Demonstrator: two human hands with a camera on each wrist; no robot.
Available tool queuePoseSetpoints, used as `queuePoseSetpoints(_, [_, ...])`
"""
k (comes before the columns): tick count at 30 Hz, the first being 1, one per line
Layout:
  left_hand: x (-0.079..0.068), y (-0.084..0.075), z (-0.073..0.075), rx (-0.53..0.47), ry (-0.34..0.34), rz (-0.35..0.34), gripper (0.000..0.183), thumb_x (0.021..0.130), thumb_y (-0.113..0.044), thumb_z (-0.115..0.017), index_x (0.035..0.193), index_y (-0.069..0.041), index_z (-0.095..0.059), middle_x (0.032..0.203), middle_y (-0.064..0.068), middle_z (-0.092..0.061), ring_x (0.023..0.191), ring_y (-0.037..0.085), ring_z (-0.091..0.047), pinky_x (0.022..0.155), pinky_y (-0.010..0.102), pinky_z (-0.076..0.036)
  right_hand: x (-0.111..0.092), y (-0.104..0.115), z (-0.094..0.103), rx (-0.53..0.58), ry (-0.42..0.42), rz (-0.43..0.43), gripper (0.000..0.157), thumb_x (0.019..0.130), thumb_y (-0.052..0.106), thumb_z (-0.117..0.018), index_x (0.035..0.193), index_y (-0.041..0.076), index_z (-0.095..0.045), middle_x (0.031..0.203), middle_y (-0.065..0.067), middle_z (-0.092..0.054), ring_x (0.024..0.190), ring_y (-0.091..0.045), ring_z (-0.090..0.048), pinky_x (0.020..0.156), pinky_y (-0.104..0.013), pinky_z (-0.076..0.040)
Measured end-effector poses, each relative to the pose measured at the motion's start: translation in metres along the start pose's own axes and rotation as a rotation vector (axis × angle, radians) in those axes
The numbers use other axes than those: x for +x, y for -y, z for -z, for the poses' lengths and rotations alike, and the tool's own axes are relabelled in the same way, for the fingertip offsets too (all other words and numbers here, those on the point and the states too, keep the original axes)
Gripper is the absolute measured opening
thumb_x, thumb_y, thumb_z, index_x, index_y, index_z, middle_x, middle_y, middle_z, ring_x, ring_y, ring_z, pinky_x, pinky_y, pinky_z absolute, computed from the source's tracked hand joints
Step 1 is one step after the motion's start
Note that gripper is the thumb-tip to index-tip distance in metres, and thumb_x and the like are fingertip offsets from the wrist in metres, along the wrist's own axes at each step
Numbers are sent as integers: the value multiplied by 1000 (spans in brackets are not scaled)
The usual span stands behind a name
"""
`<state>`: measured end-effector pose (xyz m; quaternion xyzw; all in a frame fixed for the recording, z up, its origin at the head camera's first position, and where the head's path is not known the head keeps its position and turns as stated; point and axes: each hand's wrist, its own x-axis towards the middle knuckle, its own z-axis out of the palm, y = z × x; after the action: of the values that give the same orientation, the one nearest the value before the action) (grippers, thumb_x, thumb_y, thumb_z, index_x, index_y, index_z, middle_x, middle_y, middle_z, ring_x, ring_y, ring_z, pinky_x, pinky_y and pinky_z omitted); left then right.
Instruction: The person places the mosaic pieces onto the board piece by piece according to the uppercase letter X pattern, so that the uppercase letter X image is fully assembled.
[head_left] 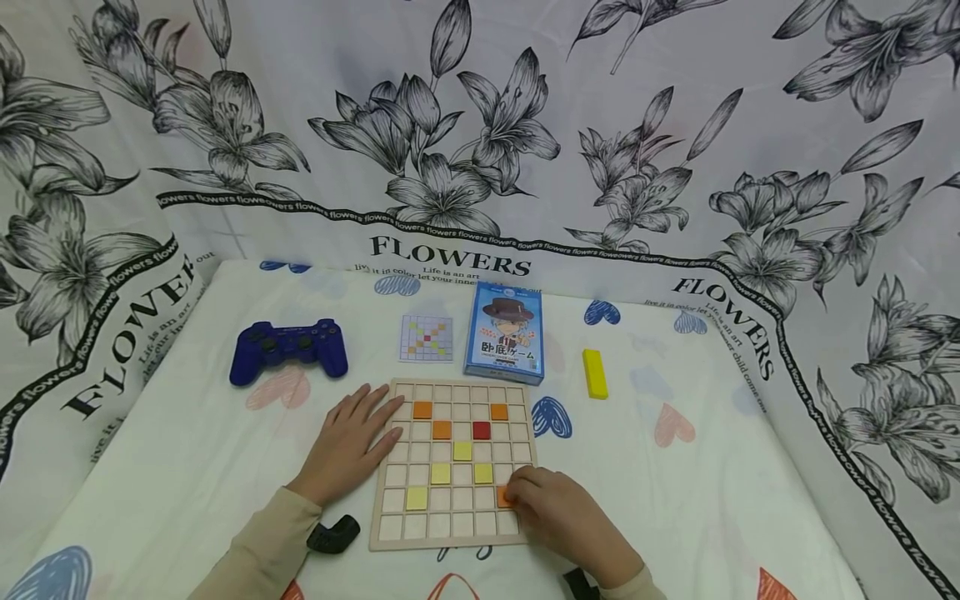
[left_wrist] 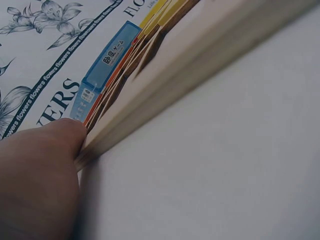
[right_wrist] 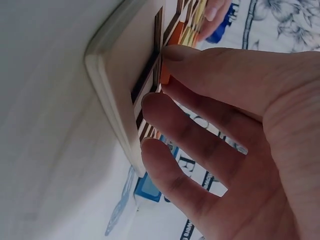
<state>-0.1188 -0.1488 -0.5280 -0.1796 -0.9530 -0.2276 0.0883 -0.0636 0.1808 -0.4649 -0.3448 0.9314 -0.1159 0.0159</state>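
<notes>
A wooden grid board [head_left: 394, 535] lies flat, with orange, yellow and red square tiles in several cells. My right hand [head_left: 558, 512] is at the board's lower right, pinching an orange tile [head_left: 502, 497] by the right-hand column. In the right wrist view the thumb and index finger of the right hand [right_wrist: 225, 125] meet at that orange tile [right_wrist: 166, 75]; the other fingers are bent near the board's edge. My left hand [head_left: 350, 442] rests along the left edge with fingers extended, fingertips on the rim. The left wrist view shows the thumb of the left hand [left_wrist: 40, 175] touching the edge.
Behind the board are a pattern card [head_left: 426, 338] and a blue game box [head_left: 505, 333]. A blue game controller [head_left: 288, 350] lies back left, a yellow block [head_left: 595, 373] back right. A black object [head_left: 333, 535] sits by the left forearm. Flower-printed cloth [head_left: 480, 125] hangs behind.
</notes>
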Motion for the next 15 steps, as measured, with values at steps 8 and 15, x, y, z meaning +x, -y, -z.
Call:
queuePoseSetpoints(8, [1, -1, 0, -7, -12, -3, 54, 97, -46, -49, 145, -23, -43, 152, 9, -36, 143, 34, -23, 112, 56, -19, 1, 0, -2, -9, 7, -10, 22, 84, 20, -75, 105, 19, -68, 100, 9, -65, 80, -6, -57, 80, -21, -54])
queuePoseSetpoints(15, [1, -3, -2, -13, -23, -10, 53, 97, -46, -49, 144, -22, -45, 151, 10, -38, 142, 35, -25, 111, 57, -20, 1, -2, -2, -18, -21, 12, 19, 87, 24, -72, 104, 18, -67, 101, 8, -63, 81, -6, -56, 79, -21, -55])
